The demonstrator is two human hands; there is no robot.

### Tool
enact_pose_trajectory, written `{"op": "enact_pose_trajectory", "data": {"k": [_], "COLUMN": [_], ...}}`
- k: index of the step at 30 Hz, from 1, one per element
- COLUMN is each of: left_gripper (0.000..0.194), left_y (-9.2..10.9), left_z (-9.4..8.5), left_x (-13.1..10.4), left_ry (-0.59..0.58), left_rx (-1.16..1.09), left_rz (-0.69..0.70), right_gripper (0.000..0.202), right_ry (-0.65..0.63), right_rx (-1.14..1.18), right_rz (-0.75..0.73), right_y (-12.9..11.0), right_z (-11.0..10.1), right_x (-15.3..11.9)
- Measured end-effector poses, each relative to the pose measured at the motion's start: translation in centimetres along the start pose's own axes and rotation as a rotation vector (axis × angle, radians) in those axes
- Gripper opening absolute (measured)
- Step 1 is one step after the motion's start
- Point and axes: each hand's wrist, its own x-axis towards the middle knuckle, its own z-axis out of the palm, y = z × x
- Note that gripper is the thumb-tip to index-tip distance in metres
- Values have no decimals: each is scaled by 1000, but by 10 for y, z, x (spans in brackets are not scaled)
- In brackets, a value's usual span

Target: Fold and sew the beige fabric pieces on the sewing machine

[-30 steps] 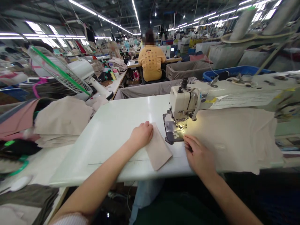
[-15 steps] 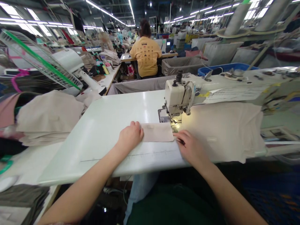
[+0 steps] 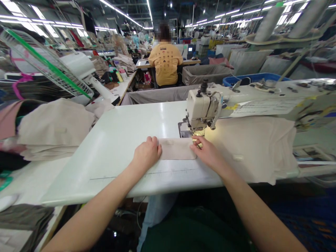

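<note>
From where I stand, the pale bench [image 3: 126, 140] spreads beneath everything. Reading the clock from the cloth between the hands, the industrial sewing machine [image 3: 198, 110] stands at one, its lamp lighting the stitching area. A broad beige fabric panel [image 3: 252, 140] lies at three, and stacked beige fabric pieces [image 3: 52, 133] sit towards ten.

The left hand [image 3: 145, 154] is at nine, fingers curled down onto the cloth's end and gripping it. The right hand [image 3: 210, 154] is at three: its grip is narrow, thumb on the near part of the end, forefinger up by the machine's foot. Whether it pinches the cloth, I cannot tell.

Between them, the small beige fabric strip [image 3: 177, 151] lies flat, long side crosswise, just below the metal bed plate [image 3: 184, 132]. I'd use light, even tension there, as soft cloth like this probably skews if one end is pulled harder. I'd square its far edge against the plate, and hold that forefinger well clear of the needle area.
</note>
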Motion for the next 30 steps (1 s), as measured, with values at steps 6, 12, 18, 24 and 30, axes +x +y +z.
{"op": "enact_pose_trajectory", "data": {"k": [6, 12, 18, 24, 30], "left_gripper": [31, 33, 32, 33, 27], "left_y": [-2, -4, -5, -5, 5], "left_z": [5, 7, 9, 8, -6], "left_x": [1, -1, 0, 0, 2], "left_ry": [20, 19, 28, 2, 8], "left_rx": [17, 17, -6, -14, 33], "left_rz": [5, 8, 8, 3, 24], "right_gripper": [57, 71, 75, 73, 19], "right_ry": [-180, -205, -194, -166, -157], "right_rx": [-27, -70, -147, -327, -490], "right_rz": [0, -12, -61, -85, -351], "right_y": [5, 0, 0, -3, -1], "right_z": [-2, -5, -4, -11, -14], "right_x": [-5, -6, -7, -16, -39]}}
